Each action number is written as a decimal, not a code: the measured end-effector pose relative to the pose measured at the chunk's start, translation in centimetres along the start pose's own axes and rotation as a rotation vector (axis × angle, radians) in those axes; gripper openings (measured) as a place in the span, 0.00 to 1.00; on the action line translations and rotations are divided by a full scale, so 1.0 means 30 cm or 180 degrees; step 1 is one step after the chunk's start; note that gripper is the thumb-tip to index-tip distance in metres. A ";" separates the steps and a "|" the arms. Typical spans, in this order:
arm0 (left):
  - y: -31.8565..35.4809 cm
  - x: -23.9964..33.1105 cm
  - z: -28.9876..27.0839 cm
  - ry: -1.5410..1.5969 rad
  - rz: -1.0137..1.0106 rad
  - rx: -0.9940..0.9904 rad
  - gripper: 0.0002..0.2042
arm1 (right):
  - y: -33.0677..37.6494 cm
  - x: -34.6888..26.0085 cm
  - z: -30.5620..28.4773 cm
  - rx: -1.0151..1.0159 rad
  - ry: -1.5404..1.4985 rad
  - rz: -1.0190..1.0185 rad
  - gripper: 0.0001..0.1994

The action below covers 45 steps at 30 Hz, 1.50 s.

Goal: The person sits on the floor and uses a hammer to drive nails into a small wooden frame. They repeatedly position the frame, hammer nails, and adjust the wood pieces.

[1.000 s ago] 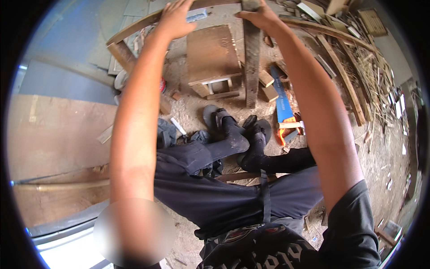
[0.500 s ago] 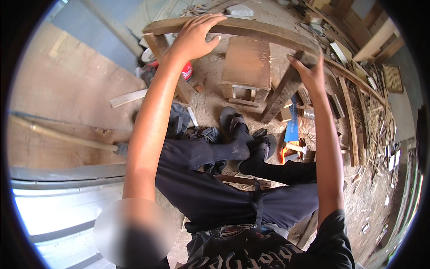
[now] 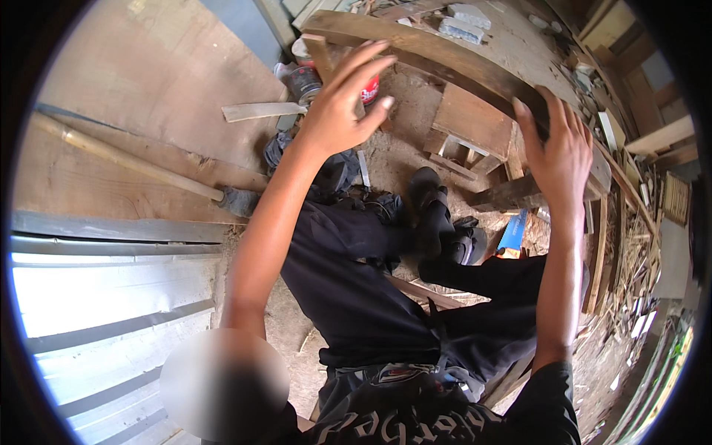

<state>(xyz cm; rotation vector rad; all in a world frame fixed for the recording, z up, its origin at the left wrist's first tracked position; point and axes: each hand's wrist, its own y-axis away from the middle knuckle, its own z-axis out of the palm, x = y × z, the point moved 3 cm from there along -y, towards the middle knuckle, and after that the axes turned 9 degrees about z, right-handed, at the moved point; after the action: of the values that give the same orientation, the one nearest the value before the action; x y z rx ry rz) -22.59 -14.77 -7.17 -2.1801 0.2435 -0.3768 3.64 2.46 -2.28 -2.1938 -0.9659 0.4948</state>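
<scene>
A long brown wooden beam (image 3: 430,53) spans the far side of the work area, with a short upright piece (image 3: 319,58) at its left end and a thicker leg (image 3: 510,194) toward the right; together they look like a frame. My left hand (image 3: 337,111) is beside the left upright, fingers spread and thumb apart; I cannot tell whether its fingertips touch the wood. Near the beam's right end my right hand (image 3: 560,148) has its thumb and fingers on either side of the wood. The joint beneath that hand is partly hidden.
A low wooden stool (image 3: 475,119) stands beyond my feet. The blue saw blade (image 3: 513,231) lies right of my shoes. A red container (image 3: 370,90) sits behind my left hand. A long-handled tool (image 3: 141,163) lies at left; wood scraps (image 3: 630,259) crowd the right.
My left hand has come off the top of the beam and moved nearer me. The frame's right leg has swung to a flatter angle. The whole view has shifted.
</scene>
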 end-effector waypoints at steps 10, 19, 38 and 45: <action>1.090 -0.463 0.198 -0.0301 -0.4707 -0.1127 0.11 | -0.045 0.007 0.064 -0.0087 0.0272 -0.0017 0.22; 1.199 -0.483 0.395 -0.0397 -0.4747 -0.2594 0.25 | -0.055 0.031 0.084 -0.0304 0.0481 -0.0108 0.22; 1.380 -0.601 0.511 -0.0161 -0.4673 -0.2070 0.21 | -0.079 0.010 0.099 -0.0300 0.0351 -0.0105 0.22; 1.273 -0.550 0.544 -0.0078 -0.4215 -0.2869 0.19 | -0.088 0.016 0.109 -0.0372 0.0346 -0.0060 0.22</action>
<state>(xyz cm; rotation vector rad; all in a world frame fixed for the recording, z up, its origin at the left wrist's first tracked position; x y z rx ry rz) -33.70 -20.05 -50.13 -2.9301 -1.3674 -1.0989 0.78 5.55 -2.71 -2.2875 -0.9778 0.3138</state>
